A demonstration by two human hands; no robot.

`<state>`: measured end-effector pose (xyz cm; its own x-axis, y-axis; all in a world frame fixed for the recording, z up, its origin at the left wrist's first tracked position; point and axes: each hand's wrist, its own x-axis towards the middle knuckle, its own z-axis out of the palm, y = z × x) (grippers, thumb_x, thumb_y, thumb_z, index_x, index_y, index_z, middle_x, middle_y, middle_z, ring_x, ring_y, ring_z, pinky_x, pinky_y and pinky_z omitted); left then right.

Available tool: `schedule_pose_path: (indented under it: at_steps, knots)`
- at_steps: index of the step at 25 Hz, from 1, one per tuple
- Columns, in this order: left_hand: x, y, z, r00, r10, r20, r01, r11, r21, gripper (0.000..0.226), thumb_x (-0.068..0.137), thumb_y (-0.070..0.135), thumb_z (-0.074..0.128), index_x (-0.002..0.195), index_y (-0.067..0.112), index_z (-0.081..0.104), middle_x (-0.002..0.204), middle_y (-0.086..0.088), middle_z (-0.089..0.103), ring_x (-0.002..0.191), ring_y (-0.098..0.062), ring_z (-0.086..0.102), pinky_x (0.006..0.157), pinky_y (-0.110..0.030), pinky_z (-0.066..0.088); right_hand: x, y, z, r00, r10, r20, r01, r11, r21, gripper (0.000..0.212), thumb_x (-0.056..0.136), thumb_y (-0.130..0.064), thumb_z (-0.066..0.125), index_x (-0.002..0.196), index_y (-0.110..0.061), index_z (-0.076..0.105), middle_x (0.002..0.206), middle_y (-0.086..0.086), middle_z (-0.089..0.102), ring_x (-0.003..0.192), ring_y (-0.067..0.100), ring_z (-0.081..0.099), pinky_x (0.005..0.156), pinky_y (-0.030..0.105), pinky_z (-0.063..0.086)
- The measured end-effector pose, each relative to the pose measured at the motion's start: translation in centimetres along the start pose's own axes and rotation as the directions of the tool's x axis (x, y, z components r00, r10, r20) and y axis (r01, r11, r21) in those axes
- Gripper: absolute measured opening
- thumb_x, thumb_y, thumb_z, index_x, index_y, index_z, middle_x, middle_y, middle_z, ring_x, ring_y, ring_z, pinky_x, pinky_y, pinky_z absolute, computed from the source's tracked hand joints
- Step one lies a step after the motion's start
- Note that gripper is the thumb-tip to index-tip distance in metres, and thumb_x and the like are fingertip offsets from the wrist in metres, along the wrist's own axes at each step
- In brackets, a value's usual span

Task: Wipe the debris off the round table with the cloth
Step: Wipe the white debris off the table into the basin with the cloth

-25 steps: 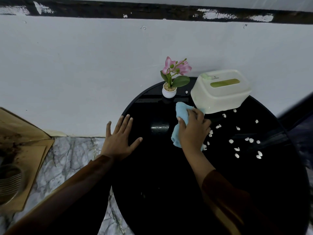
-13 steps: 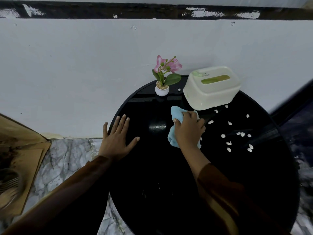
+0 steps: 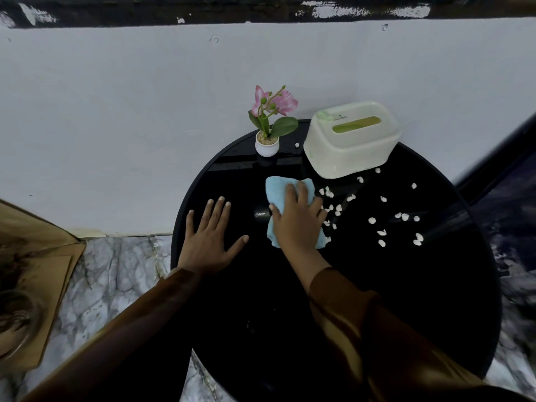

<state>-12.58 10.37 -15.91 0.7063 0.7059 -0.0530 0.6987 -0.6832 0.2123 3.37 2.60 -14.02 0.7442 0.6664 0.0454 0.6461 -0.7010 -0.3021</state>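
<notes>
A round black glossy table (image 3: 377,300) fills the middle and right of the head view. My right hand (image 3: 297,220) presses a light blue cloth (image 3: 280,191) flat on the tabletop near its middle. Several small white bits of debris (image 3: 372,220) lie scattered just right of the cloth, out toward the right rim. My left hand (image 3: 210,237) rests flat on the table's left edge with its fingers spread and nothing in it.
A small white pot with a pink flower (image 3: 268,126) and a cream tissue box (image 3: 352,139) stand at the table's far edge against the white wall. Marble floor (image 3: 110,280) lies to the left, with brown cardboard (image 3: 32,282) at the far left.
My right hand has slid the cloth a little toward the debris, bunching white bits at its right edge. My left hand has stayed flat at the left rim.
</notes>
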Motion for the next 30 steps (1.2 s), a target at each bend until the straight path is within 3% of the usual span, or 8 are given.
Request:
schedule_pose_path:
  at_steps: [4,8,12,16,20,24,26,30]
  knots:
    - [-0.1,0.0,-0.1,1.000,0.003,0.005,-0.003,1.000,-0.012,0.090,0.077,0.073,0.008,0.150,0.020,0.002,0.158,0.006,-0.005,0.143,-0.008,-0.016,0.114,-0.042,-0.016,0.6,3.8,-1.3,0.985,0.169,-0.019,-0.169,0.985,-0.026,0.053,0.092,-0.040,0.049,0.138,-0.018,0.036,0.151,0.003,0.025,0.122,0.039,0.032,0.099,0.048,0.027]
    - [-0.2,0.1,-0.3,1.000,0.006,0.012,-0.006,1.000,-0.017,0.092,0.075,0.073,0.006,0.150,0.019,0.001,0.158,0.005,-0.005,0.143,-0.009,-0.015,0.114,-0.044,-0.014,1.8,6.8,-4.6,0.948,0.280,-0.148,-0.283,0.959,0.006,0.043,0.092,-0.033,0.052,0.130,-0.015,0.045,0.148,0.003,0.032,0.117,0.039,0.035,0.095,0.046,0.028]
    - [-0.1,0.1,-0.2,1.000,0.004,0.002,-0.004,1.000,-0.031,0.092,0.076,0.073,0.009,0.150,0.018,0.004,0.159,0.005,-0.002,0.143,-0.009,-0.014,0.115,-0.044,-0.012,-0.7,2.7,-4.7,0.975,0.141,-0.170,-0.124,0.986,0.107,0.043,0.085,-0.028,0.061,0.125,-0.016,0.051,0.145,0.004,0.038,0.113,0.037,0.039,0.088,0.042,0.026]
    - [0.1,-0.1,0.2,1.000,0.005,-0.006,-0.005,1.000,-0.008,0.092,0.076,0.072,0.011,0.149,0.018,0.007,0.159,0.003,0.002,0.143,-0.009,-0.010,0.114,-0.044,-0.011,-5.3,0.2,-1.1,0.996,-0.055,-0.064,0.056,0.998,0.021,0.048,0.069,-0.030,0.076,0.112,-0.017,0.060,0.129,0.001,0.056,0.098,0.035,0.054,0.079,0.043,0.044]
    - [0.1,-0.2,0.2,1.000,0.016,-0.006,-0.016,1.000,-0.021,0.091,0.077,0.072,0.011,0.150,0.018,0.006,0.159,0.004,0.000,0.143,-0.010,-0.011,0.114,-0.044,-0.013,-4.0,2.1,-1.0,0.996,-0.026,-0.081,0.026,1.000,-0.003,0.049,0.068,-0.030,0.077,0.112,-0.016,0.061,0.127,0.002,0.058,0.092,0.034,0.057,0.074,0.043,0.047]
    - [0.0,-0.3,0.0,0.999,0.031,-0.006,-0.032,0.999,-0.041,0.091,0.076,0.073,0.008,0.150,0.020,0.004,0.159,0.005,-0.002,0.144,-0.010,-0.013,0.115,-0.043,-0.013,-1.1,4.5,-2.0,0.994,0.091,-0.057,-0.094,0.994,-0.052,0.045,0.082,-0.027,0.064,0.124,-0.015,0.052,0.140,0.005,0.044,0.108,0.041,0.044,0.088,0.048,0.036]
    - [0.2,-0.1,-0.4,0.998,0.028,-0.056,-0.033,0.996,-0.088,0.090,0.077,0.072,0.013,0.149,0.018,0.017,0.158,0.001,0.012,0.146,-0.014,0.000,0.116,-0.044,-0.005,0.1,4.6,-2.7,0.995,0.095,-0.038,-0.098,0.993,-0.071,0.043,0.087,-0.028,0.059,0.128,-0.015,0.049,0.143,0.004,0.039,0.115,0.040,0.038,0.093,0.048,0.031]
    - [2.7,0.8,-1.7,0.989,-0.017,-0.146,-0.012,0.981,-0.192,0.083,0.079,0.070,0.029,0.140,0.014,0.036,0.146,-0.006,0.038,0.137,-0.023,0.030,0.114,-0.040,0.015,0.7,2.6,-3.1,0.997,-0.075,-0.036,0.074,0.997,-0.032,0.044,0.089,-0.033,0.055,0.130,-0.018,0.048,0.144,0.000,0.037,0.118,0.034,0.037,0.094,0.045,0.031]
